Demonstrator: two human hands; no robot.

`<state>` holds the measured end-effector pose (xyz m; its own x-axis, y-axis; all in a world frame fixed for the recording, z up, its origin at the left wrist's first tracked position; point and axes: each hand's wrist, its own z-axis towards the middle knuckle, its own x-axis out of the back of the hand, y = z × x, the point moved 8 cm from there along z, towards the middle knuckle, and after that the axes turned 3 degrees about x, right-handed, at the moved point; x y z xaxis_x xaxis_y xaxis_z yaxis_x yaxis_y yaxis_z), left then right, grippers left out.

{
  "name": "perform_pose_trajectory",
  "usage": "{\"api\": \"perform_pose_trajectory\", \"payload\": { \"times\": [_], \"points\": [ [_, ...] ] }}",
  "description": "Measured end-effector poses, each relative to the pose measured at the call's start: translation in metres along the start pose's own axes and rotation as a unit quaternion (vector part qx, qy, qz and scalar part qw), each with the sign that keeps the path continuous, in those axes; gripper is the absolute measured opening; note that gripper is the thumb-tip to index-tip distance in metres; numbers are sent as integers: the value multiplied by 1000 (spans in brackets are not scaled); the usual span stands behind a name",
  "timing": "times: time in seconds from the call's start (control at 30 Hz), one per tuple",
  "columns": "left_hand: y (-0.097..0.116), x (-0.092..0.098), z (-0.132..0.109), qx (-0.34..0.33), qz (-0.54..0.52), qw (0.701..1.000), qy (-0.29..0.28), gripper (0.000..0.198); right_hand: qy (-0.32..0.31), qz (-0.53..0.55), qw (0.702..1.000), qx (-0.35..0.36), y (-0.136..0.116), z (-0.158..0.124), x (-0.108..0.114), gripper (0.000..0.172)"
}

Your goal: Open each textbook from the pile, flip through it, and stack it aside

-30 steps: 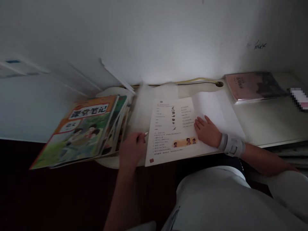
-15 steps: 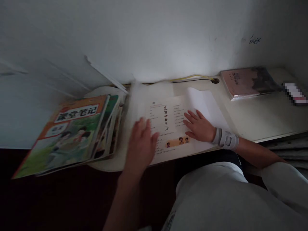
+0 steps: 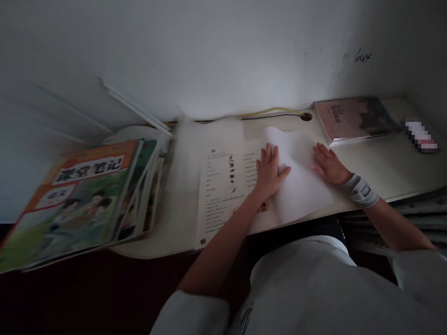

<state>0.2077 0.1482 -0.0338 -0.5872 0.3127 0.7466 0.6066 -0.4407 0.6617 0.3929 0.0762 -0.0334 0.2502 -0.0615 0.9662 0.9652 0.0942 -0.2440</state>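
Observation:
Printed text and a column of small dark pictures cover the left part of an open sheet of paper (image 3: 220, 186) on the desk. To its right lies a blank white page (image 3: 300, 186), its upper left corner slightly curled. My left hand (image 3: 270, 172) rests flat where the printed and blank parts meet, fingers spread and holding nothing. At the blank page's right edge is my right hand (image 3: 330, 165), open, with a grey band (image 3: 361, 190) round its wrist. Whether its fingertips press the page I cannot tell.
A stack of books (image 3: 91, 195) leans out over the desk's left front edge. A pink-covered book (image 3: 352, 118) and a pixelated phone-like object (image 3: 421, 135) lie at the right. A yellow cable (image 3: 268, 111) runs along the wall to a round hole (image 3: 306, 117).
My left hand has moved right, from the printed part to the fold. My right hand has shifted right, off the print to the blank page's edge. The view has turned slightly.

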Motion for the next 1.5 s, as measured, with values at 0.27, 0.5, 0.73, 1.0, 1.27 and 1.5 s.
{"api": "perform_pose_trajectory", "payload": {
  "times": [0.27,0.5,0.73,1.0,1.27,1.5],
  "points": [
    [7,-4,-1,-63,49,996,-25,80,-36,-76,996,29,2,-14,-11,80],
    [-8,6,-11,-103,72,990,-56,73,-28,-78,996,36,1,-15,-11,81],
    [-4,5,-8,-142,66,985,-76,76,-37,-76,995,51,1,-9,-9,84],
    [5,-5,3,-98,85,991,-26,72,-24,-59,997,48,4,-7,-8,83],
    [5,-10,0,-84,93,992,-23,76,24,-1,999,22,17,-6,-6,77],
    [17,-15,-4,-55,116,992,-20,79,84,124,989,-15,26,-15,6,74]
  ]
}}
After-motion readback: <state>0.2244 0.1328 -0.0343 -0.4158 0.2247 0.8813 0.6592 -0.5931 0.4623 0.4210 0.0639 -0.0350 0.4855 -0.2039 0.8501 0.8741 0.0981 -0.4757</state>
